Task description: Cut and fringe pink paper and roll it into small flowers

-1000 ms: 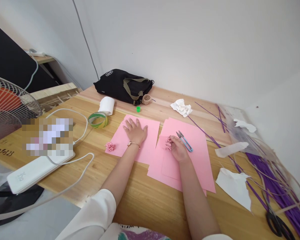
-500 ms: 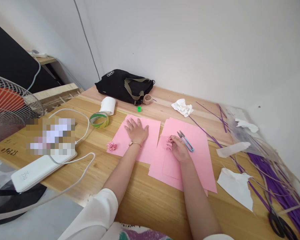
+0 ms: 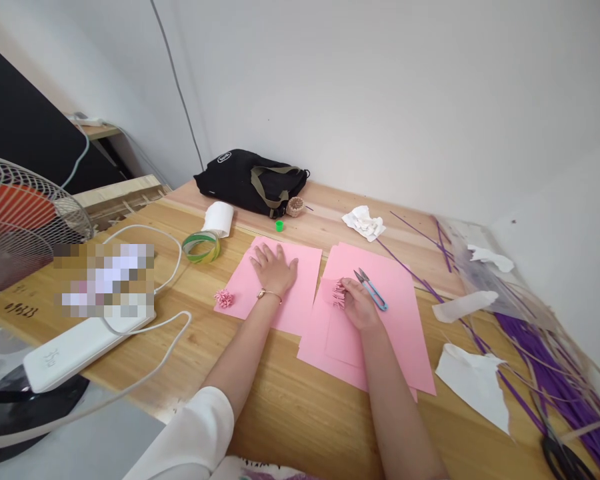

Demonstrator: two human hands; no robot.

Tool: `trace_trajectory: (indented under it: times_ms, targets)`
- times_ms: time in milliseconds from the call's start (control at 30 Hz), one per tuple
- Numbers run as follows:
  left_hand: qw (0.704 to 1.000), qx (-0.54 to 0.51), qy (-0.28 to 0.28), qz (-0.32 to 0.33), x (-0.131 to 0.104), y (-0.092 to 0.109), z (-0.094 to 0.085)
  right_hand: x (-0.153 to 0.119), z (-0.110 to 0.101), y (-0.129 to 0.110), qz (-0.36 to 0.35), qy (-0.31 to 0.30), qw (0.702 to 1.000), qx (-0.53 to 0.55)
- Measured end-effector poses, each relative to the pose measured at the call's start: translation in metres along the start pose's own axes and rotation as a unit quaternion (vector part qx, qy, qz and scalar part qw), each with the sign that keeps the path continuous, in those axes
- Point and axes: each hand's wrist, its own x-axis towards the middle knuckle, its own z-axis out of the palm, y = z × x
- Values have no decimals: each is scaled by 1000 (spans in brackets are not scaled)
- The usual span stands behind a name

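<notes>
My left hand (image 3: 275, 272) lies flat with fingers spread on a pink paper sheet (image 3: 300, 293). A curled pink paper flower (image 3: 224, 298) rests near that sheet's left edge. On the right, my right hand (image 3: 361, 305) pinches a fringed pink paper strip (image 3: 339, 295) between thumb and fingers, above a second stack of pink paper (image 3: 400, 347). Blue-handled thread snips (image 3: 373, 291) lie on this stack, just beyond the right hand, blades pointing away. Part of the strip is hidden by the fingers.
Left are a tape roll (image 3: 201, 247), a white paper roll (image 3: 219, 219) and a white power bank (image 3: 87, 350) with a cable. At the back sit a black bag (image 3: 245, 180), small woven basket (image 3: 295, 207) and green cap (image 3: 279, 226). Purple strips (image 3: 545, 367) and black-handled scissors (image 3: 563, 460) lie right.
The whole view has shifted slightly, so things appear a little lower. Both hands keep their poses, the left flat on the paper and the right pinching the fringed strip.
</notes>
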Motion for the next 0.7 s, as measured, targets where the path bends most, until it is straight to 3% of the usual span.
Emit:
trace_trajectory:
  times_ms: [300, 467, 567, 700]
  targets:
    - [999, 6, 45, 7, -4, 0, 4, -5, 7, 1, 19, -5, 995, -99]
    - [998, 8, 54, 10, -7, 1, 4, -8, 17, 2, -35, -6, 974, -222]
    - [999, 5, 45, 9, -7, 2, 2, -12, 25, 0, -76, -7, 926, -370]
    - [999, 0, 39, 8, -7, 2, 1, -18, 26, -5, -120, 21, 823, -555]
